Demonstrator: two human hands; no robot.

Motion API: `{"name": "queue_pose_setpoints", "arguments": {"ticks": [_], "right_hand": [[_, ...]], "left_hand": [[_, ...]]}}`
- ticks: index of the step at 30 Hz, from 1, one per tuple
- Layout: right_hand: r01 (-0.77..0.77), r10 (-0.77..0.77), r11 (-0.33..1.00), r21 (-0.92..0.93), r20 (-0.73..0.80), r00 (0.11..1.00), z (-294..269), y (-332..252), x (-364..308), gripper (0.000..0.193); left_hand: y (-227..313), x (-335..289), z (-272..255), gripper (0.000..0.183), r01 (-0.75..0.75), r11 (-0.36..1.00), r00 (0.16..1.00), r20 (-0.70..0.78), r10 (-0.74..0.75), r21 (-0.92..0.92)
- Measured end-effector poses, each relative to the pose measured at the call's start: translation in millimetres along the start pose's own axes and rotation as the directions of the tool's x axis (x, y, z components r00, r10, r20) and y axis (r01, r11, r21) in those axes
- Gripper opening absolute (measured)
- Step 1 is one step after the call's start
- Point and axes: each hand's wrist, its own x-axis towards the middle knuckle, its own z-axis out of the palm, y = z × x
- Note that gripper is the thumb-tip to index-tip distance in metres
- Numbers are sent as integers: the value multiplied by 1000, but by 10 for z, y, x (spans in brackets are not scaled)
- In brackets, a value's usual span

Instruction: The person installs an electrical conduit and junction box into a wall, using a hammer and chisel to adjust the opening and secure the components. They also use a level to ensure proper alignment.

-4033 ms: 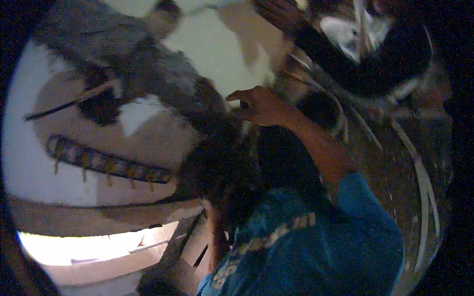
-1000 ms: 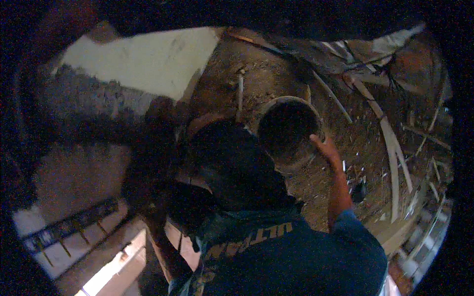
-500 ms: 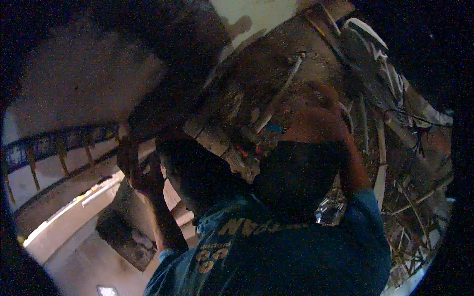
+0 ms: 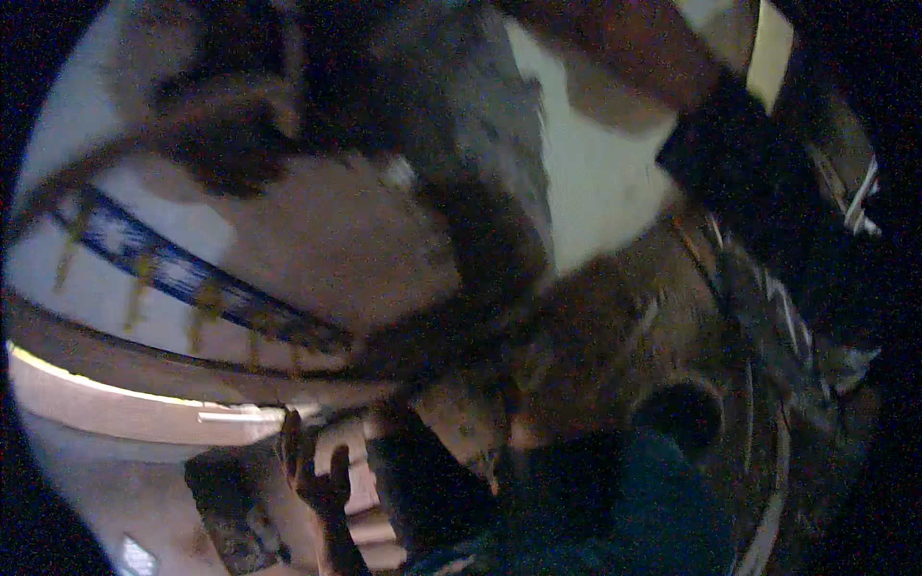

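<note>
My left hand (image 4: 315, 470) is low and left of centre, raised beside my dark-clad leg (image 4: 418, 480). Its fingers and thumb stand apart, with nothing visible between them. Behind its fingertips runs a bright ledge (image 4: 144, 403). My teal sleeve (image 4: 658, 490) shows at the lower right, dim and smeared. Next to that sleeve is a round dark shape (image 4: 677, 415) with a paler rim; I cannot make out what it is. No right hand can be made out. A blurred brown shape (image 4: 624, 48) at the top is also unclear.
A blue and white patterned band (image 4: 163, 269) with yellowish streaks crosses the left wall. Pale steps (image 4: 375, 523) lie beside my left wrist, and a dark rectangular patch (image 4: 230, 509) is lower left. Pale sticks or strips (image 4: 768, 518) and crumpled sheeting (image 4: 792, 317) lie at the right.
The view has swung up, so more wall shows and my body sits lower. My right arm, earlier reaching forward over the littered ground, has left that place. The picture is more smeared.
</note>
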Motion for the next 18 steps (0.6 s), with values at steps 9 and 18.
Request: {"name": "queue_pose_setpoints", "arguments": {"ticks": [9,18], "right_hand": [[157,-173,958,-241,-44,984,-533,-230,686,44],[42,-58,965,-260,-55,997,-484,-391,741,38]], "left_hand": [[-178,467,116,48,-181,968,969,-203,145,-175],[-1,1528,154,46,-396,916,872,-338,354,-63]]}}
